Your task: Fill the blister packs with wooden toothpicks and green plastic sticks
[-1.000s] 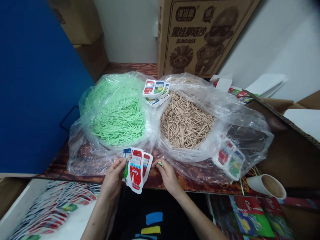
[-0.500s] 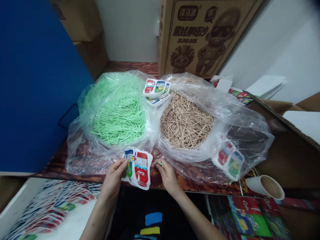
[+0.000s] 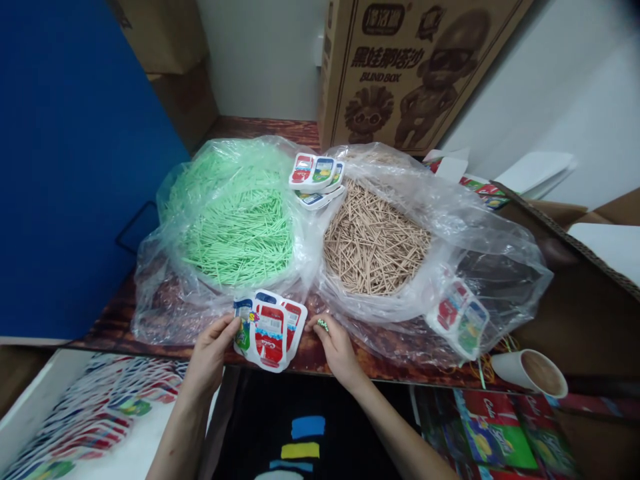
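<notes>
My left hand (image 3: pixel 213 347) pinches the left edge of flat, white-rimmed packets printed with cola and lemon drinks (image 3: pixel 270 337). At least two of them are fanned out, one behind another. Close to their right side, my right hand (image 3: pixel 340 353) is closed on a small bundle of thin green sticks (image 3: pixel 323 325), only whose ends show. Beyond my hands, an open clear bag holds a heap of green sticks (image 3: pixel 240 233). Beside it a second bag contains tan sticks (image 3: pixel 377 247). More printed packets (image 3: pixel 313 171) lie between the two bags.
Another packet (image 3: pixel 460 317) lies on the right bag's plastic. A paper cup (image 3: pixel 515 370) lies tipped near rubber bands. A white box with rows of packets (image 3: pixel 107 413) is at lower left, printed Cola packs (image 3: pixel 493 427) at lower right. A large carton (image 3: pixel 395 87) stands behind.
My left hand has shifted slightly left with the packets, which have spread so a second one shows behind the front one. My right hand stays nearly in place.
</notes>
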The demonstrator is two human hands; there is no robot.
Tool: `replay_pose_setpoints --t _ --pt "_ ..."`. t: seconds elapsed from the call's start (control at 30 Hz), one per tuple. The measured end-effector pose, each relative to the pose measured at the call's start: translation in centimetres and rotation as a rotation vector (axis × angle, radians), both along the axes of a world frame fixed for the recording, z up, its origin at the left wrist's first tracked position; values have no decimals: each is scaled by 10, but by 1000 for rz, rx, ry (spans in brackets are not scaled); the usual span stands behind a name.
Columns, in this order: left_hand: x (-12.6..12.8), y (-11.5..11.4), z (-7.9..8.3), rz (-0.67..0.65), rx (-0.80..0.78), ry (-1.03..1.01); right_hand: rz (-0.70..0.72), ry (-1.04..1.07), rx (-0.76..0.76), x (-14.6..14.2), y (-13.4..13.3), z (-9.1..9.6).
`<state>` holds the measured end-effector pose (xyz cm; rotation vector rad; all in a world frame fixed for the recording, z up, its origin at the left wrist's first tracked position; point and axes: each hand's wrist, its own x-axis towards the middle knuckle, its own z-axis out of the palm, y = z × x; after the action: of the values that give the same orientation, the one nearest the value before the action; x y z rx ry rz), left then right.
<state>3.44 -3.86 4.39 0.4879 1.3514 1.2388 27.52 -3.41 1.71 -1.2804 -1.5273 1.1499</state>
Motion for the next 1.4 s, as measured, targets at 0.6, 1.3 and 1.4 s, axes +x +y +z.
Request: replay_pose_setpoints --t 0.6,1.3,1.4 --pt "3 6 5 -31 45 -59 5 1 15 -1 -2 0" --pt "-6 -10 13 -410 -57 -37 299 -65 -77 -58 114 57" --pt "-1 -5 13 -445 -52 -42 379 -452 198 -89 142 55"
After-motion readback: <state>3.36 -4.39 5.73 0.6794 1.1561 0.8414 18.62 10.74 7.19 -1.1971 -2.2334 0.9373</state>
